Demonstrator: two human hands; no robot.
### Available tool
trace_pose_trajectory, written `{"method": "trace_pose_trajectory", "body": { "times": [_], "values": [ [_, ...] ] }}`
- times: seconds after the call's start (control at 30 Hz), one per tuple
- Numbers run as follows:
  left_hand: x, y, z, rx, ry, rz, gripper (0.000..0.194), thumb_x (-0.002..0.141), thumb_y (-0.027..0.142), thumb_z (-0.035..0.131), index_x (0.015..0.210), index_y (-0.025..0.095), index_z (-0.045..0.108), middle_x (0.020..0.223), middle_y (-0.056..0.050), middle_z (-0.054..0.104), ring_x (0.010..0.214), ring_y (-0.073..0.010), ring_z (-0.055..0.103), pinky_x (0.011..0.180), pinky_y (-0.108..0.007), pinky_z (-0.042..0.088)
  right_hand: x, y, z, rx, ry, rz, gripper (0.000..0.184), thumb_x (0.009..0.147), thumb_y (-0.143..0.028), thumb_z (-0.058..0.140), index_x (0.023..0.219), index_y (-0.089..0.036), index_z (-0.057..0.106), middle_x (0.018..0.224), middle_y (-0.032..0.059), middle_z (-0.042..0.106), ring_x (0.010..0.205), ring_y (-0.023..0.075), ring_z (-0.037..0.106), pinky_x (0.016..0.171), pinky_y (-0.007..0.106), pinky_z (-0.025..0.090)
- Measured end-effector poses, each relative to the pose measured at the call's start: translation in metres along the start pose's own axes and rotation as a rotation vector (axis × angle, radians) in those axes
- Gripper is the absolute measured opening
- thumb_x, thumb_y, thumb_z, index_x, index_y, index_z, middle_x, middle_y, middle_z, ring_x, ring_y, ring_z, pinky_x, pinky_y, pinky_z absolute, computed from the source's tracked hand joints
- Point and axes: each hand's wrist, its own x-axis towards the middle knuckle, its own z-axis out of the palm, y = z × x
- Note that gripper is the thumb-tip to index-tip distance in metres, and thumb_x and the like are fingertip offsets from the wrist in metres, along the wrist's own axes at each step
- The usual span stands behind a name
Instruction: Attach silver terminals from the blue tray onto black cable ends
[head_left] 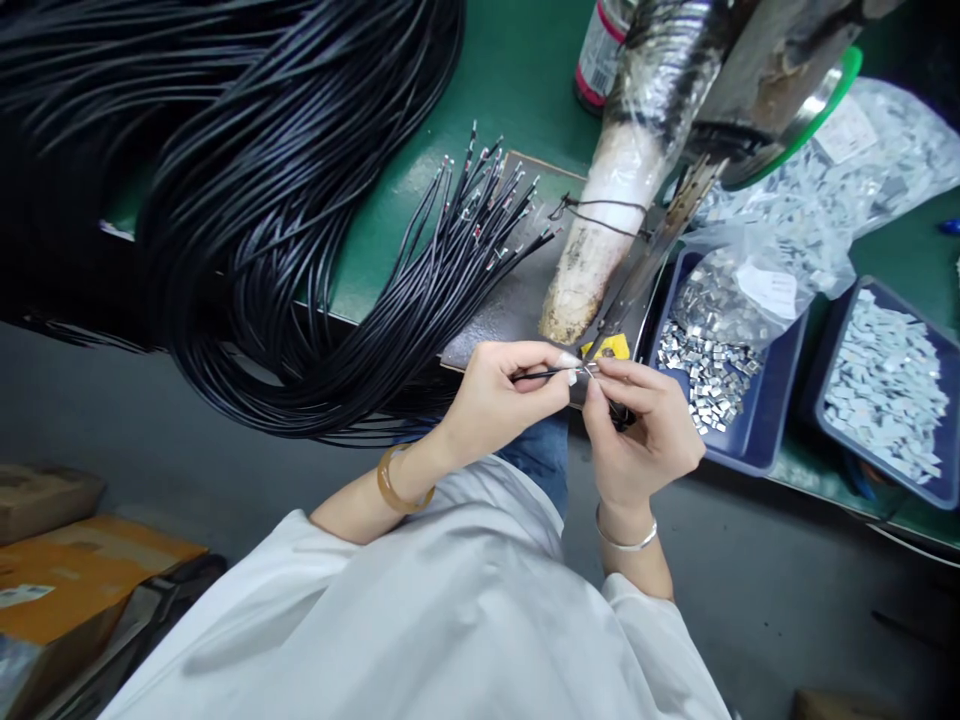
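My left hand (506, 395) pinches a thin black cable (541, 375) close to its stripped end. Facing it, my right hand (637, 415) is closed at the fingertips on the fine wire ends (587, 369) of that cable; whether a small part is also between these fingers, I cannot tell. Both hands meet at the table's front edge, just below the tip of a slim metal rod (637, 275) and a small yellow piece (609, 347). Left of them lies a bundle of black cables (420, 310) with stripped ends showing red, white and green wires.
A white plastic-wrapped tube (600, 220) slants down over a grey plate (480, 335). To the right, a blue tray (772, 420) holds small metal parts (712, 380), and another tray (946, 490) holds pale flat pieces (885, 385). Plastic bags (840, 190) lie behind. Cardboard boxes (97, 570) stand lower left.
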Motion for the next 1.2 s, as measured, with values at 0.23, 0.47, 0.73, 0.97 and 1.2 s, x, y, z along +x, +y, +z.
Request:
{"method": "trace_pose_trajectory", "body": {
  "times": [0.23, 0.47, 0.73, 0.97, 1.2],
  "values": [
    [0.001, 0.001, -0.003, -0.084, -0.053, -0.039, 0.011, 0.079, 0.016, 0.067, 0.079, 0.01, 0.076, 0.056, 0.005, 0.047, 0.049, -0.0036, 0.03, 0.045, -0.017, 0.024, -0.007, -0.001, 0.0, 0.066, 0.013, 0.009, 0.023, 0.08, -0.003, 0.072, 0.095, -0.02, 0.066, 0.105, 0.0047, 0.076, 0.09, 0.0169, 0.075, 0.078, 0.032, 0.065],
    [0.005, 0.008, -0.002, -0.215, -0.023, -0.147, 0.004, 0.071, 0.014, 0.07, 0.07, 0.012, 0.073, 0.053, 0.006, 0.048, 0.05, -0.0043, 0.036, 0.047, -0.017, 0.03, -0.008, 0.001, -0.004, -0.102, -0.044, -0.1, 0.024, 0.08, -0.004, 0.073, 0.094, -0.02, 0.064, 0.104, 0.0047, 0.077, 0.092, 0.0151, 0.075, 0.081, 0.027, 0.063],
    [0.004, 0.011, 0.0, -0.147, 0.049, -0.144, 0.012, 0.074, 0.022, 0.072, 0.072, 0.011, 0.074, 0.055, 0.002, 0.055, 0.052, -0.006, 0.043, 0.05, -0.018, 0.035, 0.004, -0.003, -0.004, -0.049, -0.069, -0.029, 0.018, 0.083, -0.008, 0.068, 0.091, -0.022, 0.06, 0.107, 0.0039, 0.076, 0.093, 0.0169, 0.075, 0.081, 0.032, 0.065],
    [0.003, 0.005, -0.003, -0.13, -0.03, -0.14, 0.007, 0.072, 0.018, 0.072, 0.074, 0.012, 0.075, 0.055, 0.004, 0.051, 0.051, -0.0047, 0.037, 0.048, -0.018, 0.029, -0.001, -0.003, -0.006, -0.16, -0.095, -0.13, 0.02, 0.082, -0.008, 0.07, 0.087, -0.023, 0.059, 0.103, 0.0039, 0.078, 0.088, 0.0157, 0.077, 0.077, 0.026, 0.064],
    [-0.004, 0.006, -0.004, -0.06, -0.057, -0.166, 0.008, 0.073, 0.017, 0.072, 0.068, 0.012, 0.068, 0.053, 0.004, 0.047, 0.05, -0.0049, 0.036, 0.046, -0.017, 0.029, -0.006, -0.006, -0.011, -0.213, -0.05, -0.209, 0.023, 0.082, -0.008, 0.074, 0.098, -0.021, 0.065, 0.101, 0.0038, 0.08, 0.087, 0.0137, 0.077, 0.08, 0.023, 0.063]
  ]
}}
